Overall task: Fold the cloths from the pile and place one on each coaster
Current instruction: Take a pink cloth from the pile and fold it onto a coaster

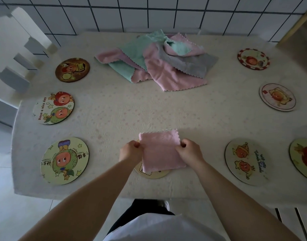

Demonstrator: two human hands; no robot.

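a plain pink folded cloth (160, 150), a pink, mint and grey pile (154, 60), cartoon-printed coasters (64, 160).

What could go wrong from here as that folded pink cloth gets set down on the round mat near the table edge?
The folded pink cloth is wider than the coaster under it and sits toward its far side, so it may end up off-centre. The left hand and right hand pinch only its side edges, so the fold might spring open on release. In the pile the cloths overlap, so pulling the next one could drag others along.
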